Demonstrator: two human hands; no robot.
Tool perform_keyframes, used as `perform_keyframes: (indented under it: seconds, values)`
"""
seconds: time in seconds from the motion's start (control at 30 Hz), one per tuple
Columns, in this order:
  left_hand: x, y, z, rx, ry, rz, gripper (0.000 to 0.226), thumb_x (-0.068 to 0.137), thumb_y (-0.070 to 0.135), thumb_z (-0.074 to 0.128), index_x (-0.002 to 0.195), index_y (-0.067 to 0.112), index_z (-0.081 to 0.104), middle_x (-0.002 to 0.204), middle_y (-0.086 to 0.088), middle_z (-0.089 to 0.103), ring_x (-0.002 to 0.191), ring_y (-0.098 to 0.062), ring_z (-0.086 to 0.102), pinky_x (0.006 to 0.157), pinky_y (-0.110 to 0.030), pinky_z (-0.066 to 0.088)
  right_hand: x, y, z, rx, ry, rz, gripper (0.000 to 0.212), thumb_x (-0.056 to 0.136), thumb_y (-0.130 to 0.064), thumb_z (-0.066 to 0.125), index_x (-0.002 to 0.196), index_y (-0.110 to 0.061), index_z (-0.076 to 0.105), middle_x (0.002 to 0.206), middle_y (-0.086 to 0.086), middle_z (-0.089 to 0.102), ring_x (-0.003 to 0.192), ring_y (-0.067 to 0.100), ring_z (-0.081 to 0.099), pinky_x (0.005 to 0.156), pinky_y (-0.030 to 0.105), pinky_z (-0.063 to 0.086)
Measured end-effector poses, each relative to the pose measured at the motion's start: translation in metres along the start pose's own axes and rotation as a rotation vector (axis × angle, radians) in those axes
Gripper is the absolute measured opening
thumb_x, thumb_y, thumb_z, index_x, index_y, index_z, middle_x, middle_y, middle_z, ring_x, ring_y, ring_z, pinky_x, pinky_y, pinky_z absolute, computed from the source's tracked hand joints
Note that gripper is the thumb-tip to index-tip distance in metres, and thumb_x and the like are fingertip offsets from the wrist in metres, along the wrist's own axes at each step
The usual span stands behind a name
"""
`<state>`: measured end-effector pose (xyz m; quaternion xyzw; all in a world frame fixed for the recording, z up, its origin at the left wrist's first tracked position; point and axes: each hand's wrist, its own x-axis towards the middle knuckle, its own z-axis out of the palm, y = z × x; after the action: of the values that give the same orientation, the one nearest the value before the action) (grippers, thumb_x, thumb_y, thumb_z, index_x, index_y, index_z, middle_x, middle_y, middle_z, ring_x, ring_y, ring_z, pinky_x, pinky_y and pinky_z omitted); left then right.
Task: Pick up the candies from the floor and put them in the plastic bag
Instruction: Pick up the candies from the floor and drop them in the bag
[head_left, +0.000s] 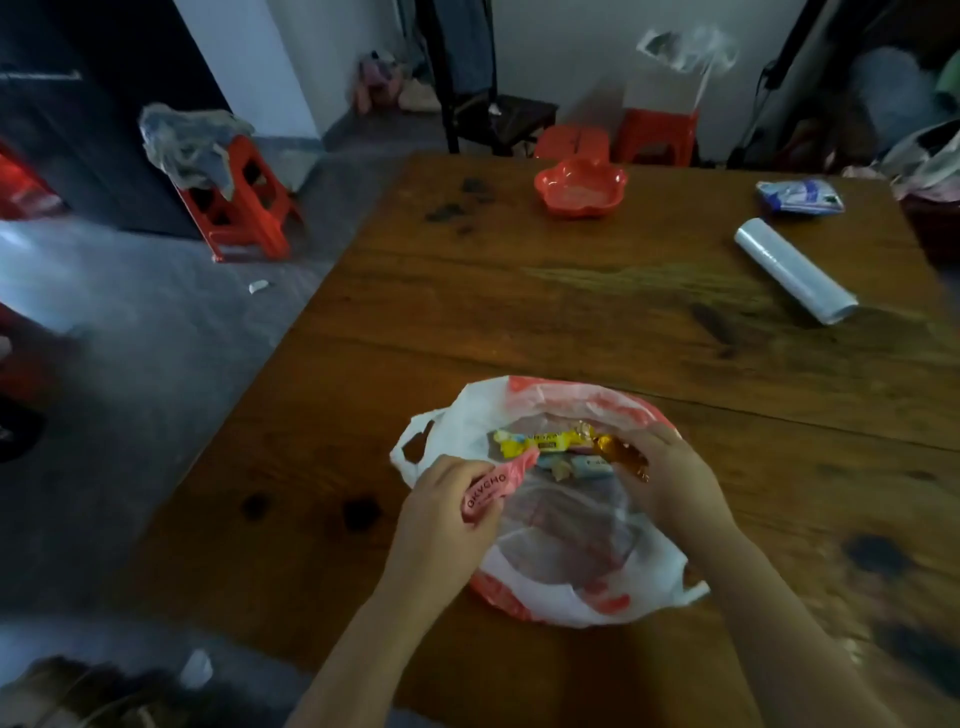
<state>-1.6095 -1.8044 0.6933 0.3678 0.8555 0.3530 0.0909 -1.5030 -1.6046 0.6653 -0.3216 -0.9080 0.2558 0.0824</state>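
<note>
- On the floor (156, 338), far to the left of the left hand's grip, lies a small white bit (258, 286). I cannot tell if it is a candy.
- The left hand (447, 514) pinches one end of a long pink candy (493, 486). Its fingers curl tight round it.
- The pink candy's long side points up and to the right from the grip. Its free end hangs over the mouth of the plastic bag (467, 415).
- The bag lies open on the wooden table (519, 312), just right of the grip. The left hand is the nearer one, so I think a small push right and a let-go will drop the candy in.
- Past the pink candy's tip, inside the bag, lie a yellow candy (530, 442), a blue candy (592, 462) and a gold candy (618, 453).
- The right hand (670, 478) sits at the bag's right rim, across the mouth from the left grip. Its fingers bend down by the gold candy. I cannot tell if they hold anything.
- Far beyond both hands sit a red dish (581, 188) and a roll of clear plastic (795, 270).
</note>
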Motion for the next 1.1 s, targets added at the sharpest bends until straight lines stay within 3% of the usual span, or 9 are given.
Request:
perform_keyframes:
  seconds: [0.1, 0.27, 0.37, 0.5, 0.73, 1.0, 1.1]
  values:
    - [0.022, -0.005, 0.010, 0.052, -0.071, -0.016, 0.032, 0.083, 0.027, 0.063, 0.114, 0.018, 0.056, 0.100, 0.008, 0.049, 0.094, -0.004, 0.052, 0.073, -0.012, 0.047, 0.021, 0.008, 0.014, -0.073, -0.068, 0.021, 0.035, 0.087, -0.023, 0.054, 0.122, -0.025, 0.052, 0.132, 0.003, 0.050, 0.112, 0.022, 0.052, 0.085, 0.031, 0.044]
    - [0.040, -0.015, 0.030, 0.076, -0.142, -0.029, 0.034, 0.084, 0.030, 0.062, 0.117, 0.020, 0.054, 0.104, 0.007, 0.051, 0.098, -0.006, 0.050, 0.079, -0.018, 0.050, 0.030, 0.010, 0.025, -0.030, -0.030, 0.070, 0.035, 0.083, -0.011, 0.056, 0.118, -0.018, 0.057, 0.131, 0.008, 0.051, 0.113, 0.027, 0.052, 0.092, 0.035, 0.043]
    - [0.049, -0.022, 0.040, 0.102, -0.172, -0.007, 0.035, 0.084, 0.029, 0.062, 0.117, 0.019, 0.054, 0.108, 0.004, 0.053, 0.099, -0.007, 0.049, 0.080, -0.018, 0.047, 0.023, 0.007, 0.021, 0.031, -0.005, 0.097, 0.033, 0.083, -0.012, 0.057, 0.115, -0.018, 0.058, 0.128, 0.006, 0.053, 0.111, 0.026, 0.052, 0.084, 0.031, 0.043]
    - [0.060, -0.028, 0.052, 0.137, -0.276, 0.046, 0.037, 0.085, 0.029, 0.062, 0.119, 0.018, 0.054, 0.117, 0.000, 0.053, 0.106, -0.010, 0.047, 0.087, -0.021, 0.045, 0.004, 0.001, 0.016, 0.112, 0.074, 0.140, 0.023, 0.081, -0.010, 0.061, 0.104, -0.012, 0.062, 0.114, 0.007, 0.059, 0.090, 0.024, 0.059, 0.065, 0.025, 0.039]
    - [0.068, -0.035, 0.062, 0.319, -0.380, 0.187, 0.039, 0.090, 0.040, 0.050, 0.125, 0.023, 0.046, 0.131, 0.004, 0.042, 0.121, -0.012, 0.034, 0.100, -0.023, 0.027, -0.033, -0.012, 0.014, 0.170, 0.173, 0.274, 0.022, 0.083, -0.015, 0.060, 0.104, -0.015, 0.062, 0.105, 0.000, 0.060, 0.084, 0.017, 0.058, 0.068, 0.023, 0.040]
    - [0.057, -0.029, 0.019, 0.251, -0.234, 0.336, 0.035, 0.090, 0.028, 0.052, 0.122, 0.016, 0.052, 0.124, 0.001, 0.051, 0.115, -0.012, 0.041, 0.092, -0.020, 0.029, -0.062, -0.031, 0.012, 0.044, 0.260, 0.300, 0.025, 0.083, -0.016, 0.060, 0.108, -0.015, 0.059, 0.109, 0.002, 0.058, 0.100, 0.021, 0.054, 0.077, 0.029, 0.043]
    - [0.044, -0.024, 0.006, 0.268, -0.215, 0.404, 0.027, 0.083, 0.024, 0.059, 0.106, 0.010, 0.062, 0.106, -0.006, 0.063, 0.101, -0.022, 0.058, 0.081, -0.028, 0.041, -0.075, -0.041, 0.013, -0.064, 0.307, 0.241, 0.029, 0.076, -0.011, 0.067, 0.104, -0.012, 0.062, 0.106, 0.007, 0.062, 0.098, 0.026, 0.058, 0.078, 0.036, 0.049]
